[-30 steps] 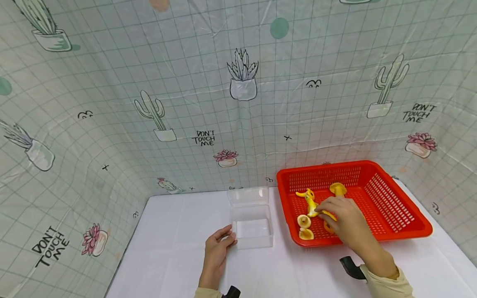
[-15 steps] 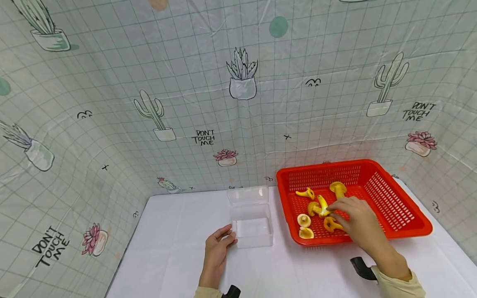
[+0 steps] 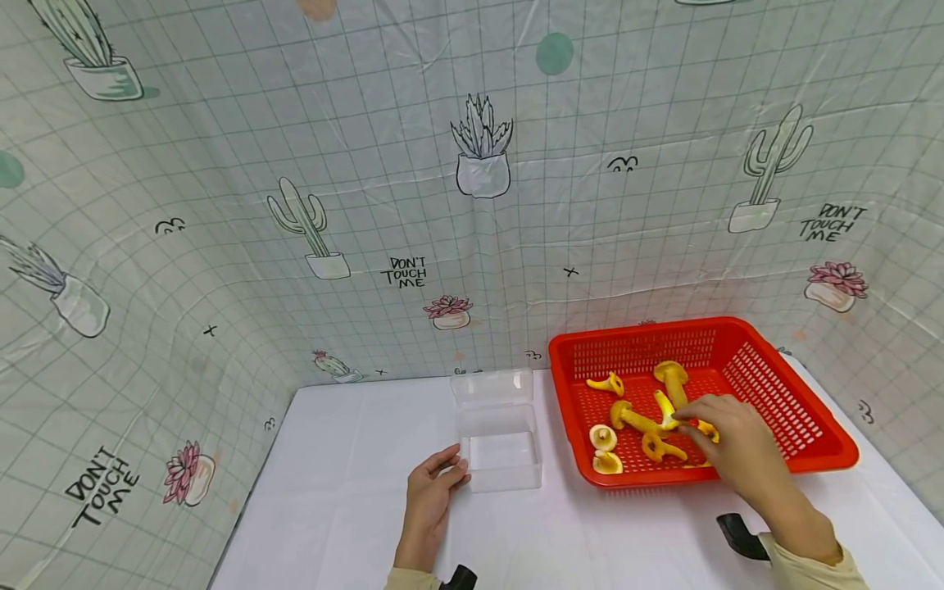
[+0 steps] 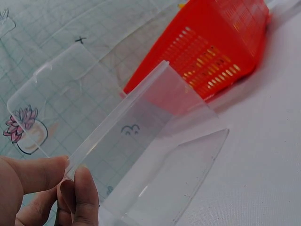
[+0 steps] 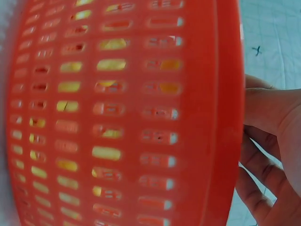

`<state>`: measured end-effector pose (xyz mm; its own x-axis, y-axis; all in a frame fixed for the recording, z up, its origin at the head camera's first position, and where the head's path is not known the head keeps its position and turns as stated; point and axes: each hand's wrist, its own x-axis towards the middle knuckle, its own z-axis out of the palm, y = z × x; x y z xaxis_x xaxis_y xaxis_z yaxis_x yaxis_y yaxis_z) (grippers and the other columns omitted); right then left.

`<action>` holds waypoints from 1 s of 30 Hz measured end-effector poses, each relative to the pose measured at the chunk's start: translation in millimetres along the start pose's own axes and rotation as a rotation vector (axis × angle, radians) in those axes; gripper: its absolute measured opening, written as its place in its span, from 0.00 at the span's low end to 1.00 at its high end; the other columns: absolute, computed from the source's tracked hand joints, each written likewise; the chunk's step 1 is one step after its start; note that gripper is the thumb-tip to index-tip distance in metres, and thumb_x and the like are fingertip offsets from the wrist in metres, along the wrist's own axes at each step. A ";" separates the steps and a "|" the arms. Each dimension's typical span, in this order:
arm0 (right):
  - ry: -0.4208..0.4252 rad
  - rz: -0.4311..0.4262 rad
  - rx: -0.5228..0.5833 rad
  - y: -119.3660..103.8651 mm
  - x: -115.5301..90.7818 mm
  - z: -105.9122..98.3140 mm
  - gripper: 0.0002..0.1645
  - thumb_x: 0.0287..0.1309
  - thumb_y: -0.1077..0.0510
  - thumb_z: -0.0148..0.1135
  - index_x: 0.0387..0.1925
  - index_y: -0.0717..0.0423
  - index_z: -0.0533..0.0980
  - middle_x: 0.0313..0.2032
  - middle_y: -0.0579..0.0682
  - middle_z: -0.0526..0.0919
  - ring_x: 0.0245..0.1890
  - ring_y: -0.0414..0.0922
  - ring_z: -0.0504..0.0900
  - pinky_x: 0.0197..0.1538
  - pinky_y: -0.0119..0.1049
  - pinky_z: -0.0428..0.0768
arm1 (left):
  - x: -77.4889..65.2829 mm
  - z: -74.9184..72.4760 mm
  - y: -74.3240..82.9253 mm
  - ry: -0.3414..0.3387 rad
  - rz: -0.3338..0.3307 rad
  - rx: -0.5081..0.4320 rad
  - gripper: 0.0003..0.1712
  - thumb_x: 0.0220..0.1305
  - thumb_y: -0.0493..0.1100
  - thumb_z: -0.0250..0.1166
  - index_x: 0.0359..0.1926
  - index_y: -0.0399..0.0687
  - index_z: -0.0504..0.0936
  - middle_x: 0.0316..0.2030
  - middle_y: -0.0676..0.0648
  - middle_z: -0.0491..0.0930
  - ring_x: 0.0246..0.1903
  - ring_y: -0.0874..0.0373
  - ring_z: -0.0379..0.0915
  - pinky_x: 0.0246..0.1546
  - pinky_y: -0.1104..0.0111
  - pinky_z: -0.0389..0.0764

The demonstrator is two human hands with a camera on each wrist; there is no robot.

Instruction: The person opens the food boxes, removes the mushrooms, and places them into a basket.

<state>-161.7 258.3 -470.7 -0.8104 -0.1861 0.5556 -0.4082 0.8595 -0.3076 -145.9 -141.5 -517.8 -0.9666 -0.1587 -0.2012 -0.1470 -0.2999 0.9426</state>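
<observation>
My left hand (image 3: 429, 500) pinches the near-left wall of a clear plastic box (image 3: 505, 480) between thumb and fingers. In the left wrist view the thumb and fingers (image 4: 85, 195) grip the box's rim, and its lid (image 4: 70, 82) stands folded open. Over the red basket (image 3: 819, 459), my right hand (image 3: 741, 451) pinches a yellow mushroom (image 3: 664, 407), its stem pointing up and its pale end at the fingertips. Several other yellow mushrooms (image 3: 671, 378) lie in the basket around it. In the right wrist view the basket's wall hides the fingertips and the held mushroom.
The box and basket stand side by side on a white-covered table (image 3: 332, 467), with a narrow gap between them. A patterned cloth backdrop (image 3: 472, 238) rises behind and at both sides. The basket's tall slotted wall (image 5: 202, 117) lies before the right wrist.
My right hand has moved right across the basket, carrying the pinched mushroom and uncovering other mushrooms on the left. The left hand and box have stayed in place.
</observation>
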 end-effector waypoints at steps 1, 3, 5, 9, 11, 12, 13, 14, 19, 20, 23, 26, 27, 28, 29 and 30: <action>-0.002 0.004 -0.001 1.6 -0.7 -0.1 0.20 0.37 0.71 0.85 0.35 0.54 0.89 0.34 0.49 0.89 0.40 0.56 0.83 0.42 0.54 0.77 | 0.4 -0.1 -0.2 0.000 0.000 -0.004 0.24 0.66 0.20 0.62 0.62 0.13 0.73 0.40 0.45 0.76 0.37 0.62 0.76 0.39 0.75 0.86; -0.010 0.019 -0.002 4.2 -1.8 -1.0 0.20 0.38 0.71 0.85 0.35 0.54 0.89 0.35 0.50 0.89 0.40 0.57 0.83 0.43 0.56 0.78 | 0.7 -0.1 0.0 0.000 -0.001 -0.009 0.24 0.66 0.20 0.63 0.62 0.13 0.73 0.40 0.46 0.76 0.36 0.62 0.76 0.39 0.75 0.86; -0.019 0.030 -0.003 6.5 -2.9 -1.5 0.19 0.38 0.71 0.85 0.35 0.54 0.89 0.35 0.51 0.89 0.41 0.58 0.83 0.43 0.57 0.78 | 1.0 0.0 0.2 0.001 -0.003 -0.012 0.24 0.66 0.20 0.63 0.61 0.13 0.73 0.40 0.47 0.75 0.36 0.62 0.76 0.39 0.75 0.86; -0.029 0.035 -0.011 9.7 -4.4 -1.9 0.19 0.39 0.71 0.85 0.36 0.55 0.89 0.35 0.51 0.89 0.40 0.58 0.83 0.43 0.56 0.78 | 0.9 0.1 0.2 0.002 -0.008 -0.005 0.24 0.66 0.21 0.63 0.62 0.14 0.74 0.41 0.46 0.76 0.37 0.62 0.76 0.39 0.75 0.86; -0.031 0.033 -0.018 11.0 -4.7 -1.9 0.19 0.39 0.71 0.85 0.36 0.55 0.89 0.35 0.51 0.89 0.40 0.58 0.83 0.43 0.56 0.78 | 0.7 0.0 -0.1 0.003 -0.011 0.007 0.24 0.66 0.21 0.64 0.62 0.14 0.73 0.42 0.44 0.76 0.37 0.62 0.76 0.40 0.75 0.86; -0.032 0.031 -0.021 11.7 -4.9 -1.8 0.19 0.38 0.71 0.85 0.36 0.55 0.89 0.35 0.51 0.89 0.40 0.58 0.83 0.42 0.56 0.78 | 0.5 0.0 -0.2 0.003 -0.012 0.014 0.24 0.66 0.21 0.64 0.62 0.15 0.73 0.42 0.44 0.76 0.37 0.62 0.77 0.40 0.75 0.86; -0.032 0.029 -0.024 12.3 -5.0 -1.7 0.19 0.38 0.71 0.85 0.36 0.55 0.89 0.35 0.51 0.89 0.40 0.58 0.83 0.42 0.56 0.78 | 0.3 0.0 -0.4 0.003 -0.014 0.020 0.25 0.66 0.22 0.64 0.63 0.15 0.73 0.43 0.43 0.77 0.37 0.62 0.77 0.40 0.75 0.86; -0.031 0.027 -0.025 12.9 -5.1 -1.8 0.20 0.38 0.71 0.85 0.35 0.55 0.89 0.35 0.52 0.89 0.40 0.58 0.83 0.42 0.56 0.78 | 0.2 0.0 -0.5 0.003 -0.014 0.026 0.25 0.67 0.22 0.64 0.63 0.15 0.73 0.43 0.43 0.77 0.37 0.61 0.77 0.40 0.75 0.86; -0.028 0.021 -0.024 15.8 -5.9 -1.8 0.20 0.37 0.72 0.85 0.36 0.56 0.89 0.35 0.52 0.89 0.40 0.58 0.84 0.43 0.56 0.78 | -0.3 0.6 -0.7 0.007 -0.012 0.034 0.25 0.66 0.22 0.64 0.63 0.15 0.73 0.43 0.42 0.77 0.37 0.61 0.77 0.40 0.75 0.86; -0.029 0.024 -0.021 16.3 -6.1 -1.7 0.20 0.37 0.72 0.85 0.36 0.56 0.89 0.35 0.52 0.89 0.40 0.59 0.84 0.43 0.56 0.78 | -0.4 0.7 -0.7 0.008 -0.012 0.035 0.25 0.66 0.22 0.64 0.63 0.14 0.73 0.43 0.42 0.77 0.37 0.61 0.77 0.40 0.75 0.86; -0.034 0.031 -0.014 17.9 -7.0 -1.6 0.20 0.38 0.72 0.85 0.36 0.55 0.89 0.35 0.52 0.89 0.41 0.59 0.84 0.44 0.57 0.78 | -0.5 1.0 -0.4 0.011 -0.013 0.036 0.25 0.67 0.22 0.64 0.63 0.15 0.73 0.43 0.43 0.76 0.37 0.61 0.77 0.40 0.75 0.86; -0.038 0.037 -0.010 19.3 -7.9 -1.6 0.20 0.38 0.73 0.84 0.35 0.55 0.89 0.35 0.52 0.89 0.40 0.59 0.83 0.44 0.58 0.78 | -0.4 0.7 -0.1 0.012 -0.017 0.037 0.24 0.67 0.23 0.64 0.63 0.15 0.73 0.43 0.44 0.76 0.37 0.61 0.77 0.40 0.75 0.86; -0.039 0.038 -0.010 19.6 -8.1 -1.7 0.20 0.38 0.73 0.84 0.35 0.55 0.89 0.35 0.52 0.89 0.40 0.59 0.83 0.44 0.58 0.78 | -0.3 0.6 0.0 0.011 -0.018 0.037 0.24 0.67 0.23 0.64 0.63 0.15 0.73 0.43 0.44 0.76 0.37 0.61 0.77 0.40 0.75 0.86; -0.040 0.038 -0.010 19.8 -8.3 -1.8 0.19 0.39 0.73 0.84 0.35 0.55 0.89 0.35 0.52 0.88 0.40 0.58 0.83 0.44 0.58 0.79 | -0.1 0.4 0.0 0.011 -0.019 0.038 0.24 0.68 0.23 0.64 0.63 0.15 0.73 0.43 0.44 0.76 0.37 0.61 0.77 0.40 0.75 0.86; -0.041 0.041 -0.010 19.8 -8.5 -1.9 0.19 0.39 0.73 0.84 0.35 0.55 0.89 0.35 0.52 0.88 0.40 0.58 0.83 0.44 0.58 0.79 | 0.0 0.2 0.2 0.010 -0.020 0.039 0.24 0.68 0.23 0.64 0.63 0.15 0.73 0.43 0.44 0.76 0.37 0.61 0.77 0.41 0.75 0.86; -0.044 0.043 -0.008 19.7 -8.8 -1.9 0.19 0.39 0.73 0.84 0.35 0.55 0.89 0.35 0.52 0.88 0.40 0.58 0.82 0.43 0.58 0.79 | 0.2 0.0 0.3 0.009 -0.020 0.038 0.24 0.68 0.23 0.64 0.63 0.16 0.73 0.43 0.44 0.76 0.37 0.61 0.77 0.41 0.75 0.86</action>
<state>-161.8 277.8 -480.2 -0.8446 -0.1693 0.5079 -0.3693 0.8711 -0.3237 -146.1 -141.7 -517.5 -0.9615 -0.1619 -0.2222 -0.1740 -0.2671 0.9478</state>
